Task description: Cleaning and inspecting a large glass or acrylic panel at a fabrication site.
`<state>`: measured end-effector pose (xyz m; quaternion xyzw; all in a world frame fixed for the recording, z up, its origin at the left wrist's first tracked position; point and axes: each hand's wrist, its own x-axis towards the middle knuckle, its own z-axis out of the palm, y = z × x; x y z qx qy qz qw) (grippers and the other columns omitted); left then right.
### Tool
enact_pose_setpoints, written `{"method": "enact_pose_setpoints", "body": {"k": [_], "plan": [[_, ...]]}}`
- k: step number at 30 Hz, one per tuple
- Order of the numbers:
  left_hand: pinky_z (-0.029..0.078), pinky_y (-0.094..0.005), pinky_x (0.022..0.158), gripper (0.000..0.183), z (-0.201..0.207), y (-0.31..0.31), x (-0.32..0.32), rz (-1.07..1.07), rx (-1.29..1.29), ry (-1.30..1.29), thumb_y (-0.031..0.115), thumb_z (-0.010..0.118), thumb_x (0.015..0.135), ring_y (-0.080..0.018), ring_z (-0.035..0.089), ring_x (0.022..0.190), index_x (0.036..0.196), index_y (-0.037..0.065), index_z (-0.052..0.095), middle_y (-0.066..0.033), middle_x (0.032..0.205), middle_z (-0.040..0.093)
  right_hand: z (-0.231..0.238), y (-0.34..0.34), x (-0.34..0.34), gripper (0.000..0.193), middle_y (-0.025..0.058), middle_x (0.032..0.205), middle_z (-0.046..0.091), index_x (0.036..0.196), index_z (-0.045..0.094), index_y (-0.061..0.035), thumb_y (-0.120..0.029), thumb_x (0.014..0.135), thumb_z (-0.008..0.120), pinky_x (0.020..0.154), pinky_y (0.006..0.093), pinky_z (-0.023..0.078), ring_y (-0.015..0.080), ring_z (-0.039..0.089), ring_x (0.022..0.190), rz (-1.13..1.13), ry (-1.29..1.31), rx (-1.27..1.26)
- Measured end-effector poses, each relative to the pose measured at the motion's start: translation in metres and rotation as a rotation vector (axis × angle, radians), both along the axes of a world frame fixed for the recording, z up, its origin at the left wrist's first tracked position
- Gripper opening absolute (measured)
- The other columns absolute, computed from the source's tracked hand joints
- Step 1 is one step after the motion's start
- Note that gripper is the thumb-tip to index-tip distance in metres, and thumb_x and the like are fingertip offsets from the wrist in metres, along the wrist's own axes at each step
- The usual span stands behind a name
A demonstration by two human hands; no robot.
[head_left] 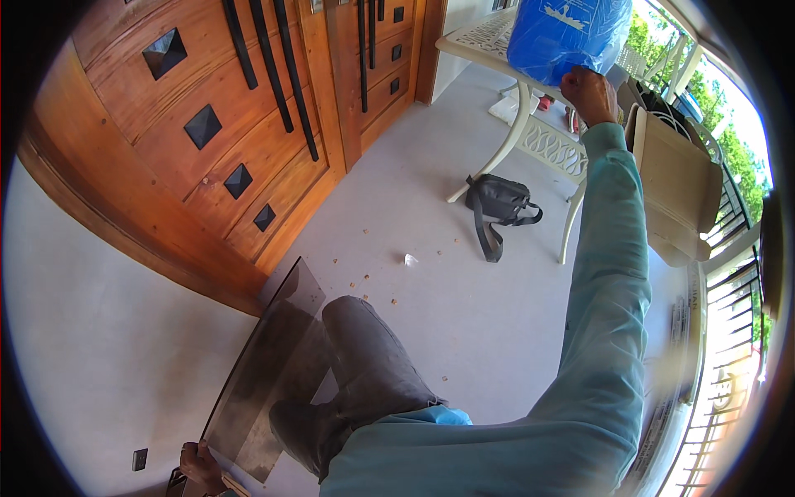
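Note:
My right arm stretches forward to a pale patterned metal table (476, 40). On it stands a big blue container (553, 33) in clear plastic wrap. My right hand (591, 95) is closed in a fist against its lower near side, seemingly gripping the wrap or container; the fingertips are hidden. At the lower left, my left hand (201, 468) curls round the near corner of a dark, see-through flat panel (269, 385). This panel slants between the wall and my bent leg. Part of the left hand falls outside the picture.
Wooden doors (211, 186) with black bars line the left. A black bag (499, 201) lies by the table legs. Small brown crumbs and a crumpled white scrap (410, 260) dot the grey floor. Beside my right arm is an open cardboard box (675, 182), near a railing (733, 331).

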<state>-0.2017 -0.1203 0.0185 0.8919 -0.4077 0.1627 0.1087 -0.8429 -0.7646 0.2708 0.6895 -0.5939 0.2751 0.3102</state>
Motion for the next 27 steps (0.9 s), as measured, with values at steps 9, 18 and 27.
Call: {"method": "enact_pose_setpoints", "body": {"k": [9, 18, 27], "plan": [[0.037, -0.0489, 0.053, 0.03, 0.007, -0.005, 0.002, 0.009, 0.027, 0.056, 0.026, 0.062, 0.083, -0.0394, 0.052, 0.06, 0.068, 0.002, 0.053, -0.0186, 0.064, 0.054, 0.0, -0.001, -0.004, 0.017, 0.0149, 0.077, 0.067, 0.079, 0.066, -0.0114, -0.028, 0.078, 0.062, 0.066, 0.0435, 0.05, 0.0354, 0.064, 0.073, 0.077, 0.008, -0.023], [0.035, -0.049, 0.052, 0.035, 0.001, -0.003, 0.008, -0.015, -0.014, 0.016, 0.03, 0.06, 0.085, -0.0398, 0.05, 0.057, 0.066, 0.002, 0.05, -0.0193, 0.062, 0.051, -0.003, 0.003, -0.002, 0.016, 0.0146, 0.081, 0.067, 0.082, 0.066, -0.0116, -0.027, 0.079, 0.063, 0.067, 0.043, 0.05, 0.0356, 0.064, 0.077, 0.128, -0.043, -0.039], [0.032, -0.0494, 0.05, 0.055, -0.004, -0.005, 0.01, -0.021, -0.043, -0.013, 0.052, 0.05, 0.089, -0.0393, 0.05, 0.056, 0.063, 0.003, 0.047, -0.0175, 0.059, 0.049, 0.0, -0.007, -0.012, 0.021, 0.0151, 0.084, 0.066, 0.086, 0.066, -0.0101, -0.03, 0.08, 0.066, 0.066, 0.0413, 0.05, 0.0356, 0.064, 0.077, 0.13, 0.02, -0.013]]}}
